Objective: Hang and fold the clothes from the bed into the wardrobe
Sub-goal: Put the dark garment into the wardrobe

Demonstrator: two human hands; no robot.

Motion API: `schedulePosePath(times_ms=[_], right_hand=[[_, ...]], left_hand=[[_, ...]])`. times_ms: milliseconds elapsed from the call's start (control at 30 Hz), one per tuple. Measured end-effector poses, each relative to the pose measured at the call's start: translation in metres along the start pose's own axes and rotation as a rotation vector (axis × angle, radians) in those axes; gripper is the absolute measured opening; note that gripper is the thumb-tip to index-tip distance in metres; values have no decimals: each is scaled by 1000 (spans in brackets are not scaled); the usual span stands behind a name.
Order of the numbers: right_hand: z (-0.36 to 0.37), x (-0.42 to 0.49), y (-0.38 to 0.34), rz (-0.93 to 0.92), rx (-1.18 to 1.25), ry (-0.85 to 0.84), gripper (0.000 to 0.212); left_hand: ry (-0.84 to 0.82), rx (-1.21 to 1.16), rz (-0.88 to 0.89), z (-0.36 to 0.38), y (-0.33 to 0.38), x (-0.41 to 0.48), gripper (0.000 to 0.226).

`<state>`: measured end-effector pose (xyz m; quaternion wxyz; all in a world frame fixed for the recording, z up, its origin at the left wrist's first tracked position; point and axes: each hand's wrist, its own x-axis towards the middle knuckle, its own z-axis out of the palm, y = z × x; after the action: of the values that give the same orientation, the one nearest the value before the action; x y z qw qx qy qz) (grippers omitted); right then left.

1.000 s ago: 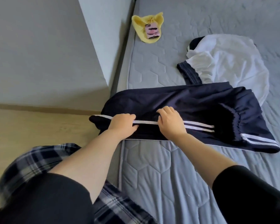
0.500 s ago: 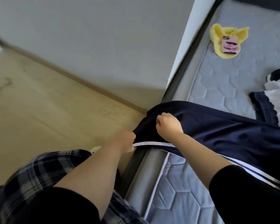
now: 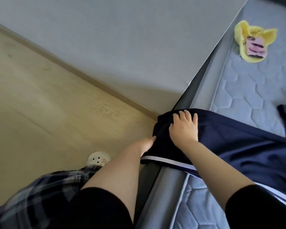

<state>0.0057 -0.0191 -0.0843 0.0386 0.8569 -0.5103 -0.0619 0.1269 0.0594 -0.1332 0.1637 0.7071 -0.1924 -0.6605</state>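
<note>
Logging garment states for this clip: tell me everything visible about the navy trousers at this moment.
The navy trousers look like smooth, slightly shiny sportswear with white side stripes. They lie across the grey quilted mattress, one end bunched over the bed's edge. The right hand rests flat on that end, fingers spread; the left hand touches it from the side, its fingers hidden under the fabric. Their far end runs out of frame.

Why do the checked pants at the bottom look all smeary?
Head view: the plaid trousers are motion-blurred near the frame edge; the right hand on the navy pants is sharper; soft daylight, dim shadow along the bed frame; the wide lens tilts the wall line.
</note>
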Motion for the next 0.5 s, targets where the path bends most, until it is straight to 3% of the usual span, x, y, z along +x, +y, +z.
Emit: schedulePosePath(times_ms=[133,300,400,500], right_hand=[[-13,26,4,22,-115,-38,26],[-23,41,5,-26,-66,-164,6],[-36,46,5,7,110,-151,11],[-50,58,3,31,219,32,8]], left_hand=[[-31,-96,-34,7,4,17,71],[-30,-154,-125,0,12,22,72],[200,-261,-24,-12,11,18,49],[519,-376,228,-28,12,14,16]])
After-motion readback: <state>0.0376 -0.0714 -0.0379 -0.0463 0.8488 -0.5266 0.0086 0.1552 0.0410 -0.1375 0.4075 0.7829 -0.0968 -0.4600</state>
